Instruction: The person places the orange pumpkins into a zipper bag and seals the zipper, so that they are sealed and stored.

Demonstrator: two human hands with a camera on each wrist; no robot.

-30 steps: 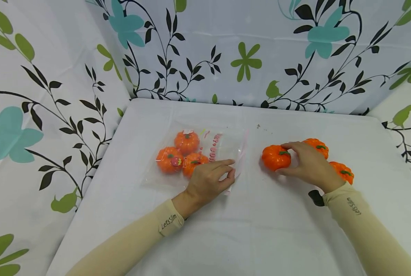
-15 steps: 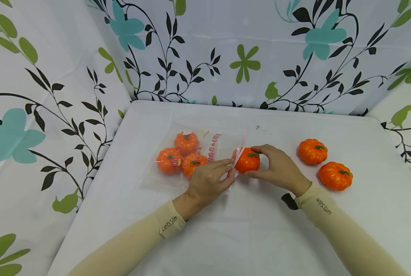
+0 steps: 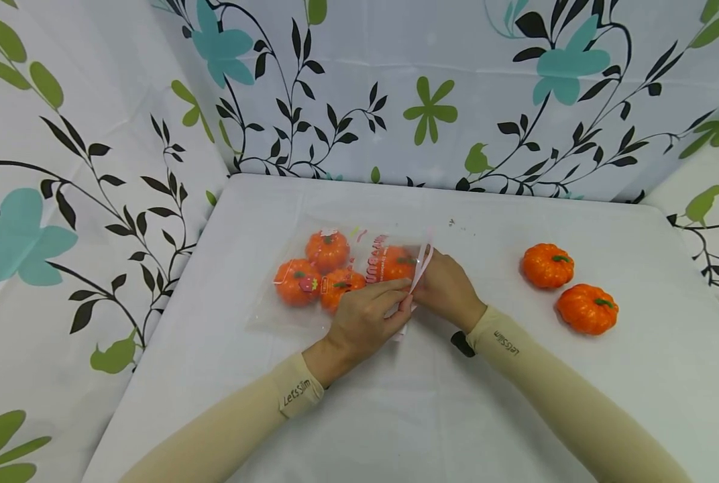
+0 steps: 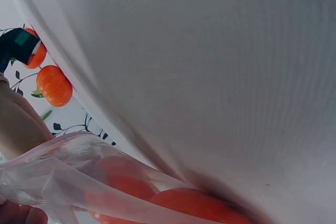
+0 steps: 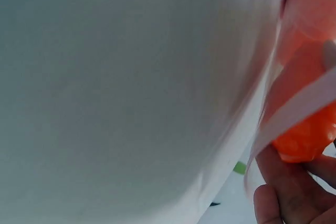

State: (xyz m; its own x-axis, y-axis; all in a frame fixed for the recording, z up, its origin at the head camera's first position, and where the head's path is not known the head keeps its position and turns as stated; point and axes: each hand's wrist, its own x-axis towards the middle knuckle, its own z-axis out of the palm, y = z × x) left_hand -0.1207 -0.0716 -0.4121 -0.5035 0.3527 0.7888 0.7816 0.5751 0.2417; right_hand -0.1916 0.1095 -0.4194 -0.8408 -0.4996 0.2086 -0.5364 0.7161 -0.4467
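A clear zip bag (image 3: 422,267) with red lettering and a pinkish mouth lies on the table, its mouth facing right. Three orange toy pumpkins (image 3: 327,250) sit toward its far left end. The left hand (image 3: 364,316) pinches the bag's mouth between thumb and fingers; its fingertips (image 4: 23,214) show low in the left wrist view. Reaching into the mouth, the right hand (image 3: 449,285) holds another toy pumpkin (image 3: 397,263), which is inside the bag near the opening. In the right wrist view its fingers (image 5: 291,182) grip that pumpkin behind the film.
Two more toy pumpkins (image 3: 548,265) lie on the white table (image 3: 504,402) at the right, beyond the right forearm. A patterned cloth (image 3: 347,80) hangs behind the table and at its sides.
The right hand has carried one pumpkin leftward from beside the other two, through the mouth and into the bag. The left hand has stayed at the bag's edge.
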